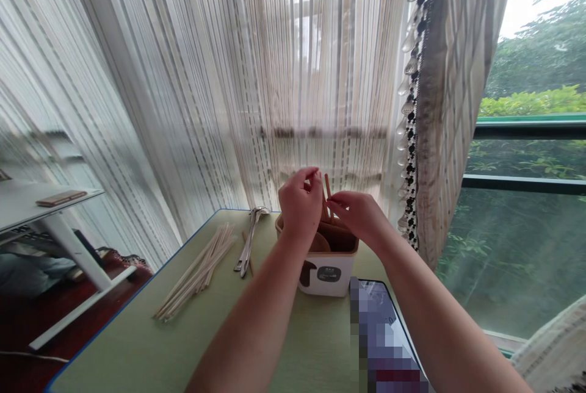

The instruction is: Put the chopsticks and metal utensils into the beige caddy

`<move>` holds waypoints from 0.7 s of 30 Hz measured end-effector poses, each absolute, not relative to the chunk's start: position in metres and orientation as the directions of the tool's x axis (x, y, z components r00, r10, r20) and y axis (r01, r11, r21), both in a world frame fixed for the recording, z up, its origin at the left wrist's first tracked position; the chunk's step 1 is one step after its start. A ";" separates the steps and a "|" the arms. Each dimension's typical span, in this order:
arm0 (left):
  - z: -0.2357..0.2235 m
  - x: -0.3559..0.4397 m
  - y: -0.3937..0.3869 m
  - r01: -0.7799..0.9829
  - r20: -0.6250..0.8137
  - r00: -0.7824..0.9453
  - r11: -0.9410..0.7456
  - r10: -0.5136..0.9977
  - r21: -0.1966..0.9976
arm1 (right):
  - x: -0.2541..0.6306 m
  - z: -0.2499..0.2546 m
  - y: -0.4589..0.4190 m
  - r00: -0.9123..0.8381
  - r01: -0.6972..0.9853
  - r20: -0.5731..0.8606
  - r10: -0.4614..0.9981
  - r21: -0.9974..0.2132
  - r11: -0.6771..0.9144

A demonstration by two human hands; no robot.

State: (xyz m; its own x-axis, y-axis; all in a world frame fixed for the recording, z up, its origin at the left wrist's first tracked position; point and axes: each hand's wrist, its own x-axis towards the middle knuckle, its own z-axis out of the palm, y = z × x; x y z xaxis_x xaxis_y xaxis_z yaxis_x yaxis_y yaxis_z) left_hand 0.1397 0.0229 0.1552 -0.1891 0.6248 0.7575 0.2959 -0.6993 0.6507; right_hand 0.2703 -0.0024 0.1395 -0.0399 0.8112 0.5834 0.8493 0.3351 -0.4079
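Observation:
A white utensil holder (326, 272) with a brown rim stands on the green table (151, 344). Brown wooden utensils sit inside it. My left hand (300, 205) hovers over the holder with its fingers pinched on a brown stick (326, 193) that stands up from the holder. My right hand (358, 214) is just to the right, fingers pinched on the same cluster of brown sticks. Left of the holder lie a bundle of pale chopsticks (198, 272) and some metal spoons (249, 240), flat on the table.
A phone (382, 332) lies on the table by my right forearm. Striped sheer curtains (220, 75) hang right behind the table, with a window (526, 155) at the right. A white desk (41, 204) stands lower left beyond the table's blue edge.

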 end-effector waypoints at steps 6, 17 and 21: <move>0.152 0.138 0.044 -0.035 0.535 -0.297 -0.569 0.791 0.821 | 0.270 0.133 0.003 -0.048 0.851 0.587 0.808 -0.400 0.341; 0.144 0.147 0.051 -0.155 0.430 -0.173 -0.455 0.886 0.877 | 0.270 0.129 0.006 -0.065 0.854 0.563 0.824 -0.395 0.338; 0.141 0.148 0.054 -0.160 0.474 -0.147 -0.493 0.868 0.855 | 0.271 0.132 0.004 -0.049 0.838 0.548 0.835 -0.432 0.333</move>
State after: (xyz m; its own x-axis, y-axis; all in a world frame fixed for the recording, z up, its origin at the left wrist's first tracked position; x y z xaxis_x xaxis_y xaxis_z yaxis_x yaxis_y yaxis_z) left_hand 0.1476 0.0542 0.1410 -0.1468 0.8684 0.4737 -0.1597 -0.4934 0.8550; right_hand 0.2706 0.0041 0.1321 -0.0494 0.8347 0.5485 0.8380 0.3334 -0.4320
